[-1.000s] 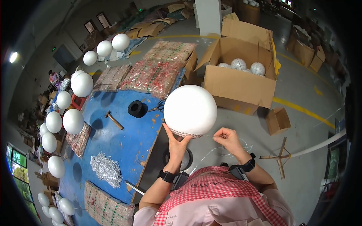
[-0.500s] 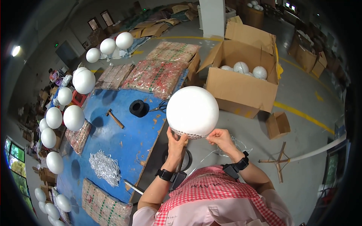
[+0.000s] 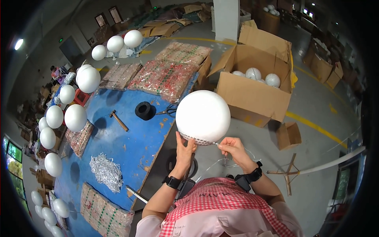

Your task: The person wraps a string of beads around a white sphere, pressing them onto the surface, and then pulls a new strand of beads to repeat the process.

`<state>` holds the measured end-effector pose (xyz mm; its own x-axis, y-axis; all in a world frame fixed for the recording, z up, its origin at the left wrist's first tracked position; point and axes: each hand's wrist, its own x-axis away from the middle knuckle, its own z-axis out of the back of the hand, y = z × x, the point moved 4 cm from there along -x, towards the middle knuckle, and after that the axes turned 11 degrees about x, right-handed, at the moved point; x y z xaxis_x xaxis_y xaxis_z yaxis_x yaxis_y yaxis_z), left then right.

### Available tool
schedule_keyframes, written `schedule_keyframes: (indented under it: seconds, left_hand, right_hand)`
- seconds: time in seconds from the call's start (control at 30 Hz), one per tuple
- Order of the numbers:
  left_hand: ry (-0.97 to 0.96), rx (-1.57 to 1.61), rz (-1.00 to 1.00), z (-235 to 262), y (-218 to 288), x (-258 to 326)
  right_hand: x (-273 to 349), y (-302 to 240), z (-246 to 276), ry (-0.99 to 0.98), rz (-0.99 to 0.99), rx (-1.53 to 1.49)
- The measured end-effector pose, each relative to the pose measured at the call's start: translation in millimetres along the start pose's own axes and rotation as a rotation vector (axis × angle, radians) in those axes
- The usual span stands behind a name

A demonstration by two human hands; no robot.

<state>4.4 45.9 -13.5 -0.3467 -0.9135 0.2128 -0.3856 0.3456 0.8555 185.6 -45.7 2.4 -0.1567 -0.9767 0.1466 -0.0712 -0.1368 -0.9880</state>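
A large white ball (image 3: 203, 116) is in front of me, with rows of silver beaded trim (image 3: 199, 141) wrapped round its lower part. My left hand (image 3: 184, 153) grips the ball from below left, its fingers against the trim. At the ball's lower right, my right hand (image 3: 233, 149) pinches the silver strand between thumb and fingertips, a short way off the surface. From there the loose strand (image 3: 211, 166) trails down past my apron. Part of a dark stand shows beneath the ball; how the two join is hidden.
The blue table (image 3: 130, 146) at left bears a hammer (image 3: 118, 120), a black spool (image 3: 145, 111), scissors (image 3: 169, 110), a silver strand heap (image 3: 106, 173) and wrapped packs (image 3: 166, 75). White balls (image 3: 75, 117) stand along its far side. A carton (image 3: 256, 94) holds silver-wrapped balls; a wooden stand (image 3: 290, 173) is right.
My right hand has shifted slightly right and down, drawing the strand a little away from the ball. My left hand keeps its hold. The whole view has tilted slightly.
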Motion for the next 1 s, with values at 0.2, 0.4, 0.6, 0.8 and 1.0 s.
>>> schedule_keyframes:
  seconds: [0.2, 0.4, 0.6, 0.8, 1.0]
  left_hand:
    - [0.039, 0.022, -0.003, 1, 1, 1]
    - [0.045, 0.027, 0.005, 0, 0, 3]
    - [-0.014, -0.221, 0.025, 7, -1, -2]
    - [-0.107, -0.071, -0.01, 6, 8, 6]
    - [-0.023, -0.466, -0.257, -12, 8, 3]
  right_hand:
    - [-7, 3, -2, 0.069, 0.052, 0.007]
    - [-10, 4, -10, 0.234, 0.15, 0.159]
    - [-8, -1, -15, 0.464, 0.138, 0.587]
    - [-10, -8, -17, 0.413, 0.088, 0.665]
    - [-6, -16, -23, 0.396, 0.227, 0.674]
